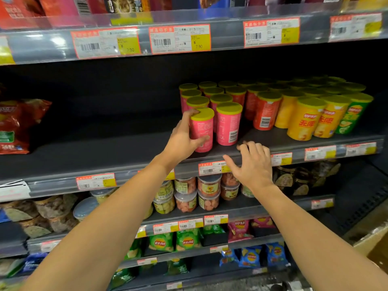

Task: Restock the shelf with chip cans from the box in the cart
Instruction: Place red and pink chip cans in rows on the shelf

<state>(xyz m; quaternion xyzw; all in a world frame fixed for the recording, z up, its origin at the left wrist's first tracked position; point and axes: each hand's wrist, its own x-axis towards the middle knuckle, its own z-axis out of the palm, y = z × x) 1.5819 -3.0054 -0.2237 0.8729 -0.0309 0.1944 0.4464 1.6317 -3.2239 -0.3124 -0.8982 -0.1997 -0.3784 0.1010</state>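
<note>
My left hand (pixel 183 136) grips a pink chip can (pixel 202 131) with a yellow-green lid, standing upright at the front of the dark middle shelf (pixel 100 152). A second pink can (pixel 228 123) stands just right of it, with several more pink cans (pixel 206 94) in rows behind. My right hand (pixel 252 162) hovers at the shelf's front edge, right of and below the cans, fingers loosely spread and holding nothing. Red cans (pixel 265 111), yellow cans (pixel 304 119) and a green can (pixel 352 115) fill the shelf's right side.
A red chip bag (pixel 14 124) lies at the shelf's far left; dark bare shelf lies between it and the cans. Price tags (pixel 179 38) line the shelf edges. Snack jars (pixel 207 191) and small chip bags (pixel 249 257) sit below. A cardboard box corner (pixel 371 242) shows at lower right.
</note>
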